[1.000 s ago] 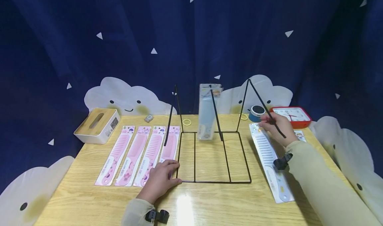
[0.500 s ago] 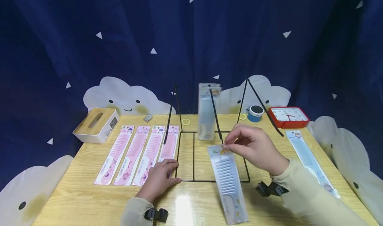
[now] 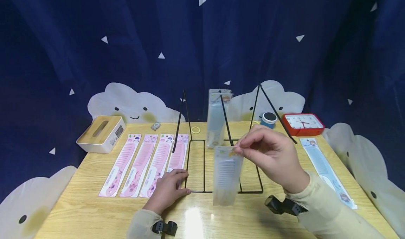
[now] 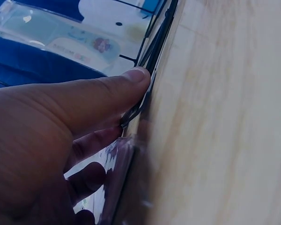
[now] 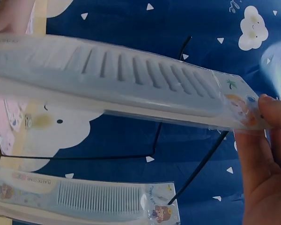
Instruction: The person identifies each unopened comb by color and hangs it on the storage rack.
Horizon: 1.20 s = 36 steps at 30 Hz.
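Observation:
My right hand [image 3: 273, 158] pinches the top corner of a packaged blue comb [image 3: 226, 174], which hangs upright over the front of a black wire rack [image 3: 204, 167]. In the right wrist view, thumb and fingers grip the card end of this comb [image 5: 145, 77]. Farther back, packaged blue combs [image 3: 216, 121] hang on the rack's middle prong. My left hand [image 3: 167, 189] holds the rack's front left corner; the left wrist view has its thumb [image 4: 117, 89] against the wire, with a finger on the other side.
Several packaged pink combs [image 3: 124, 165] lie left of the rack. Another blue comb [image 3: 327, 172] lies at the right. A tissue box [image 3: 101, 133], a small grey gadget [image 3: 155, 126], a yellow ring [image 3: 195, 130], a blue round speaker [image 3: 268, 119] and a red clock [image 3: 303, 124] stand along the back.
My right hand has picked up the blue comb from the table at the right and carried it left to the rack's front, where it now hangs upright. My left hand stays put.

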Each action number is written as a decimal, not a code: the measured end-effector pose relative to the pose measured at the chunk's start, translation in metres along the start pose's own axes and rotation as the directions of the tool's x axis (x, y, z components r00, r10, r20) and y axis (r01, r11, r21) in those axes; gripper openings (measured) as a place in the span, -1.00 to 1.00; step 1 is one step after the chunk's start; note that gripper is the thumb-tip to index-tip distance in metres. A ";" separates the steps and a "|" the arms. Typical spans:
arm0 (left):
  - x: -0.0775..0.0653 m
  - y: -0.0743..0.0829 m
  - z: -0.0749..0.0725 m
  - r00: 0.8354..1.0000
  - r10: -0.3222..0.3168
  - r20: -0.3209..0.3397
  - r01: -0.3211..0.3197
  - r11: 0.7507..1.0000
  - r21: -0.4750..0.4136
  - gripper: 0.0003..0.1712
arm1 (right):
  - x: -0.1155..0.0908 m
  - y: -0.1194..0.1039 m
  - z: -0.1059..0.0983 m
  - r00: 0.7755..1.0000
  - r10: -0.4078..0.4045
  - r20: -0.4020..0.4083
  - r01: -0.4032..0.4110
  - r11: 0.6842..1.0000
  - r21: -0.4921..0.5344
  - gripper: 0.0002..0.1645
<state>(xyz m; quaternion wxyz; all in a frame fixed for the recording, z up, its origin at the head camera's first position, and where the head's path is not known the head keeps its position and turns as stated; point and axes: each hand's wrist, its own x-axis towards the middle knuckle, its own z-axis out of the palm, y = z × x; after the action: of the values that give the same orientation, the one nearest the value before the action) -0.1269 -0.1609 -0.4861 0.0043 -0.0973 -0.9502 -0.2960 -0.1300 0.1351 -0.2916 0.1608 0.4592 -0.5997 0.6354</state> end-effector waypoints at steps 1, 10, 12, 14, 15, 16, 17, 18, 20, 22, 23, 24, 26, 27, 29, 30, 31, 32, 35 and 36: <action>0.000 0.000 0.000 1.000 0.000 -0.002 0.000 1.000 -0.001 -0.35 | 0.001 0.000 0.000 1.000 0.005 -0.007 -0.005 1.000 -0.004 -0.75; 0.001 0.000 0.001 1.000 0.000 -0.007 0.000 1.000 -0.009 -0.35 | 0.003 0.007 -0.003 0.999 0.036 -0.022 -0.035 0.999 0.025 -0.69; 0.001 0.000 0.001 1.000 0.001 -0.007 -0.001 1.000 -0.011 -0.35 | 0.003 0.006 -0.004 0.999 0.032 -0.024 -0.032 0.999 0.020 -0.66; 0.001 0.001 0.001 1.000 0.001 -0.007 -0.001 1.000 -0.014 -0.35 | 0.003 0.006 -0.005 0.999 0.030 -0.029 -0.030 1.000 0.006 -0.62; 0.001 0.001 0.001 1.000 0.001 -0.008 -0.001 1.000 -0.014 -0.35 | 0.003 0.006 -0.006 0.999 0.031 -0.031 -0.031 1.000 -0.003 -0.61; 0.001 0.001 0.000 1.000 0.002 -0.010 -0.002 1.000 -0.013 -0.35 | 0.003 0.006 -0.007 0.999 0.041 -0.036 -0.042 0.999 -0.019 -0.61; 0.001 0.001 0.000 1.000 0.001 -0.009 -0.001 1.000 -0.014 -0.34 | 0.003 0.007 -0.008 0.998 0.056 -0.039 -0.057 0.998 -0.035 -0.62; 0.001 0.002 0.000 1.000 0.002 -0.009 -0.002 1.000 -0.014 -0.34 | 0.003 0.008 -0.009 0.996 0.077 -0.042 -0.079 0.996 -0.052 -0.63; 0.001 0.002 -0.001 1.000 0.001 -0.008 -0.002 1.000 -0.016 -0.34 | 0.005 0.012 -0.010 0.990 0.130 -0.049 -0.135 0.985 -0.107 -0.66; 0.001 0.001 -0.001 1.000 0.000 -0.006 -0.001 1.000 -0.017 -0.34 | 0.009 0.017 -0.011 0.979 0.193 -0.062 -0.201 0.967 -0.157 -0.70; 0.001 0.001 0.000 1.000 -0.002 -0.004 0.001 1.000 -0.017 -0.34 | 0.011 0.020 -0.011 0.972 0.226 -0.069 -0.235 0.955 -0.180 -0.73; 0.000 0.001 0.000 1.000 -0.003 -0.002 0.003 1.000 -0.017 -0.34 | 0.013 0.023 -0.012 0.963 0.257 -0.076 -0.267 0.943 -0.199 -0.75; 0.000 0.000 0.000 1.000 -0.006 -0.001 0.006 1.000 -0.013 -0.34 | 0.019 0.029 -0.013 0.945 0.314 -0.096 -0.328 0.917 -0.229 -0.81; 0.000 0.000 0.001 1.000 -0.006 -0.001 0.006 1.000 -0.012 -0.35 | 0.022 0.032 -0.014 0.936 0.337 -0.105 -0.353 0.905 -0.238 -0.82; 0.000 -0.001 0.001 1.000 -0.007 -0.002 0.007 1.000 -0.010 -0.35 | 0.028 0.039 -0.016 0.918 0.379 -0.118 -0.396 0.879 -0.264 -0.85; 0.000 -0.001 0.001 1.000 -0.006 -0.004 0.006 1.000 -0.008 -0.35 | 0.031 0.042 -0.017 0.912 0.391 -0.122 -0.410 0.870 -0.273 -0.85; 0.000 -0.001 0.001 1.000 -0.005 -0.005 0.005 1.000 -0.008 -0.36 | 0.033 0.046 -0.018 0.907 0.402 -0.128 -0.422 0.860 -0.286 -0.85; 0.000 -0.001 0.001 1.000 -0.004 -0.006 0.004 1.000 -0.010 -0.36 | 0.035 0.050 -0.019 0.901 0.412 -0.133 -0.433 0.850 -0.301 -0.85; 0.000 0.000 0.001 1.000 -0.003 -0.004 0.003 1.000 -0.015 -0.36 | 0.041 0.062 -0.024 0.884 0.445 -0.142 -0.467 0.825 -0.320 -0.80; 0.000 0.000 0.001 1.000 -0.002 -0.004 0.002 1.000 -0.017 -0.36 | 0.043 0.066 -0.025 0.878 0.456 -0.143 -0.477 0.820 -0.315 -0.78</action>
<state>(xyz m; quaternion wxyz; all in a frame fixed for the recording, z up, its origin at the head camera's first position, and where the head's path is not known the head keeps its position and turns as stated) -0.1268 -0.1608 -0.4869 0.0051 -0.0958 -0.9478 -0.3041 -0.2119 0.1283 -0.2952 0.0955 0.2440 -0.7893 0.5553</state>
